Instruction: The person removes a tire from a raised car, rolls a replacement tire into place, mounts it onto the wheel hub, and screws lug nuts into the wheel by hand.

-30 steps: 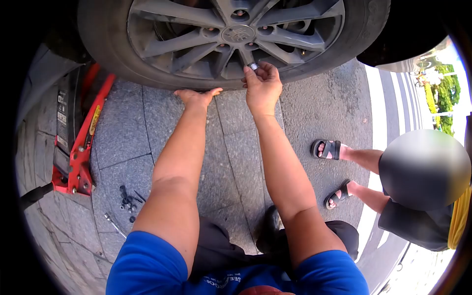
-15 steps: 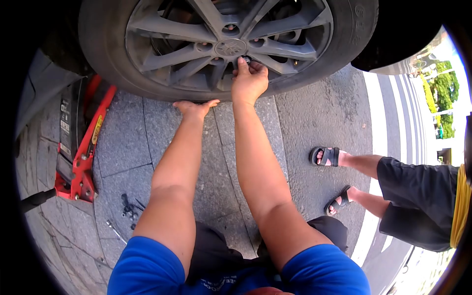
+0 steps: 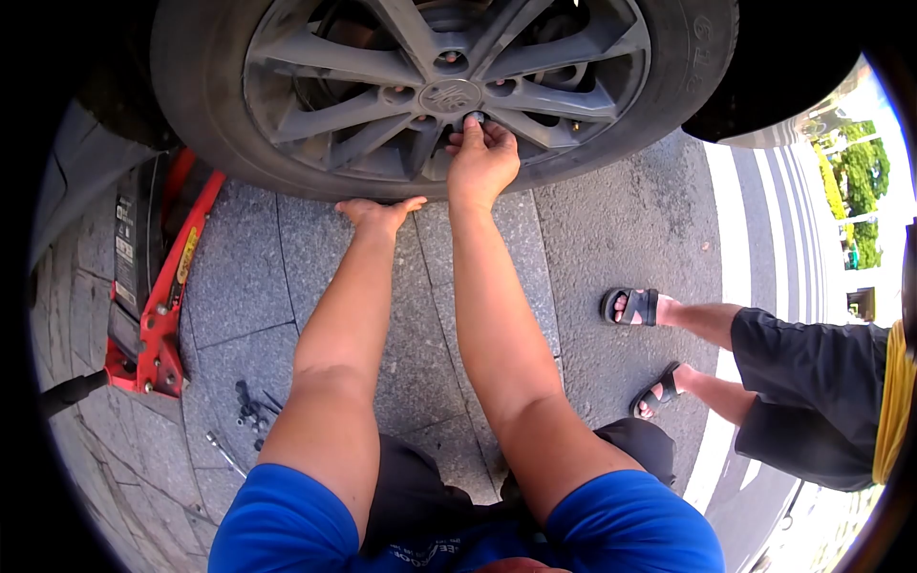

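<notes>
Nut [image 3: 476,116] moved hubward, in right hand [image 3: 482,170], left [image 3: 380,214] below

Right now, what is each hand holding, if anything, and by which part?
Right hand: small metal nut, pinched seemingly near its outer end. Left hand: under the tyre, no grip visible.

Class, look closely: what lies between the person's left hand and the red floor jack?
In the head view, only grey stone paving slabs show between the left hand and the red floor jack; no tool lies in that stretch.
</notes>
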A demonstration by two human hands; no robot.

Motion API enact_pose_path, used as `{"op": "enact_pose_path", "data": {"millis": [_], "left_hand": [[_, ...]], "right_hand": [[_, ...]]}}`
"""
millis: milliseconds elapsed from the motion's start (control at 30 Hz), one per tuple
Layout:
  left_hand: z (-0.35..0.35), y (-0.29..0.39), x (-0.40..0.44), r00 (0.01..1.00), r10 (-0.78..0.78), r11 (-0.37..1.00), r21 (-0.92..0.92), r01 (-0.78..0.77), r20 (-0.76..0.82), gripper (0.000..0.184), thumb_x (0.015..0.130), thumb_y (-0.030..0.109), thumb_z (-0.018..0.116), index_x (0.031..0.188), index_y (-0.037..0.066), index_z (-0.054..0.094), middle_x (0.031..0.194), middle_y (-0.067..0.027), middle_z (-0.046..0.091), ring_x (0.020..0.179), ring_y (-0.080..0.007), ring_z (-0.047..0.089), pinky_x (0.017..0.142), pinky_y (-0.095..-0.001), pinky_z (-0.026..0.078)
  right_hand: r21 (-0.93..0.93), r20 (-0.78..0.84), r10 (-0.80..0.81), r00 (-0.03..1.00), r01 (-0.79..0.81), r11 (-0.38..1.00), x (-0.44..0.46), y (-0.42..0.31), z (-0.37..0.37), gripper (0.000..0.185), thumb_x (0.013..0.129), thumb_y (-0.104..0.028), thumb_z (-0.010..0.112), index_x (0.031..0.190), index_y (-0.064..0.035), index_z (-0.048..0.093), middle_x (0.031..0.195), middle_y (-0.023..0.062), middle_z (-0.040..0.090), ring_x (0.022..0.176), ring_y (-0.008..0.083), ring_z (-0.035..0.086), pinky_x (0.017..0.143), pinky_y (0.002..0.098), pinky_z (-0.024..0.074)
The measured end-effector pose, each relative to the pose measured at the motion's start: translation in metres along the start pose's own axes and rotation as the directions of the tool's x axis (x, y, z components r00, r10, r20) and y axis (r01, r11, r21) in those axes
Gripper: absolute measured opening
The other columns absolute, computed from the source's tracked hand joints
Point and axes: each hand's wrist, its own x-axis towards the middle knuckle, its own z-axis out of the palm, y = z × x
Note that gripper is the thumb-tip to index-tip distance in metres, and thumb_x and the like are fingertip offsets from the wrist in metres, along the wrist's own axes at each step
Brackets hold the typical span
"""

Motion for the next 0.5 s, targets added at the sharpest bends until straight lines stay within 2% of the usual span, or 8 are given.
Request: {"op": "enact_pose_path", "data": {"millis": [133,233,300,400,500], "left_hand": [[0.0029,0.0002,-0.0027,1.0,-0.011,1.0,0.003,0.011,-0.003,0.084,0.09,0.072,0.001,0.153,0.02,0.017,0.16,-0.0073,0.01,0.146,-0.0389,-0.003,0.109,-0.0705,-0.002],[0.0067,-0.0005,-0.0082,1.0,-0.014,1.0,-0.007,0.014,-0.027,0.084,0.089,0.073,0.001,0.153,0.02,0.015,0.16,-0.0077,0.009,0.146,-0.0396,-0.005,0.109,-0.0704,-0.003],[0.0063,0.0001,-0.007,0.999,-0.013,1.0,-0.008,0.012,-0.037,0.084,0.089,0.073,0.001,0.153,0.02,0.015,0.16,-0.0079,0.009,0.145,-0.0399,-0.005,0.109,-0.0702,-0.003],[0.005,0.0008,-0.0031,1.0,-0.017,1.0,-0.004,0.017,-0.025,0.085,0.089,0.073,0.001,0.154,0.02,0.013,0.16,-0.0082,0.008,0.145,-0.0399,-0.005,0.11,-0.0692,-0.003],[0.0086,-0.0013,-0.0072,0.995,-0.028,0.999,-0.021,0.026,-0.098,0.085,0.088,0.074,0.0,0.154,0.02,0.013,0.16,-0.0085,0.008,0.145,-0.0398,-0.006,0.111,-0.0681,-0.003]], "right_hand": [[-0.014,-0.02,0.076,0.997,-0.076,0.997,0.0001,-0.0085,0.0023,0.02,0.091,-0.009,0.063,0.096,0.009,0.055,0.08,0.0115,0.064,0.059,0.0143,0.063,0.045,0.0241,0.0513],[0.065,-0.005,0.167,0.986,-0.166,0.984,0.0012,-0.0073,0.0036,0.021,0.094,-0.012,0.06,0.096,0.0078,0.054,0.08,0.0107,0.062,0.06,0.0158,0.063,0.047,0.0259,0.0524],[0.206,0.005,0.258,0.966,-0.253,0.945,0.002,-0.006,0.0051,0.022,0.095,-0.015,0.058,0.097,0.0063,0.052,0.08,0.0102,0.059,0.062,0.0176,0.064,0.05,0.0285,0.054],[0.269,-0.063,0.259,0.964,-0.234,0.934,0.001,-0.0052,0.0083,0.023,0.095,-0.015,0.059,0.096,0.0065,0.052,0.08,0.0126,0.062,0.057,0.0155,0.063,0.043,0.0259,0.0515],[0.252,-0.057,0.255,0.965,-0.233,0.939,0.0003,-0.0062,0.009,0.022,0.095,-0.015,0.059,0.095,0.0054,0.051,0.08,0.0117,0.062,0.057,0.0158,0.063,0.044,0.0259,0.0517]]}}
